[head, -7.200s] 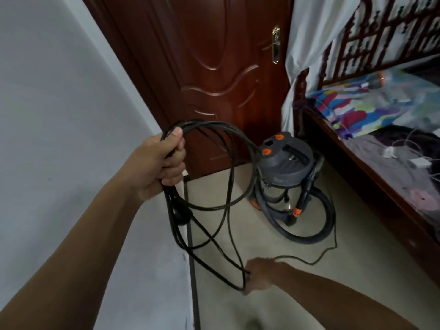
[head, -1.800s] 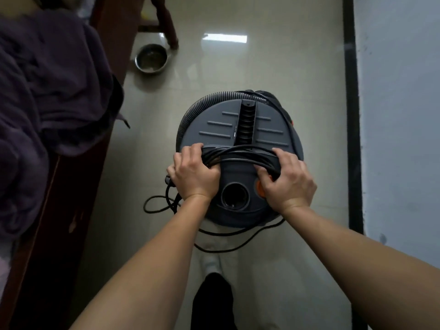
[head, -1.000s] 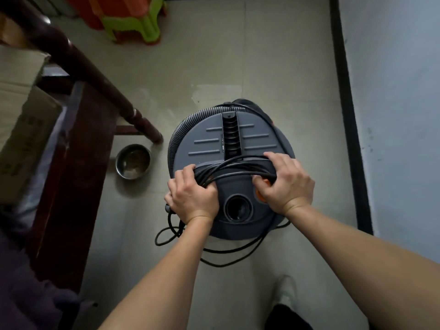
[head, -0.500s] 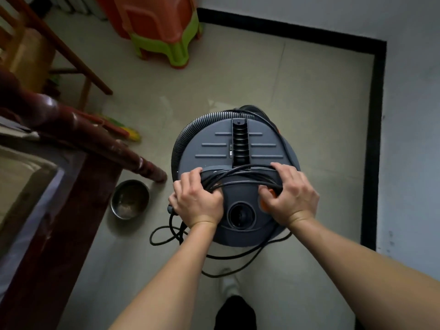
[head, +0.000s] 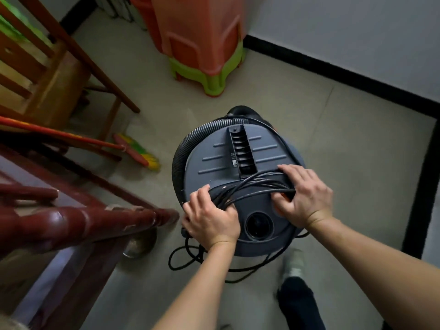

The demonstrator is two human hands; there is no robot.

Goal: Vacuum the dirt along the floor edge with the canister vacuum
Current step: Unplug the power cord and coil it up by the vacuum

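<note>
The left forearm (head: pixel 200 282) and right forearm (head: pixel 371 253) are bare to the wrist, as are the left hand (head: pixel 212 220) and right hand (head: pixel 307 198). One dark trouser leg (head: pixel 300 306), navy or black, ends in a pale greyish shoe (head: pixel 294 263) with a rounded toe, too blurred to show laces or markings.

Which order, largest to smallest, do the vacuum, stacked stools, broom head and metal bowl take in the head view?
1. vacuum
2. stacked stools, cut off by the frame
3. broom head and metal bowl: unsure, since the bed rail partly hides the bowl
</note>
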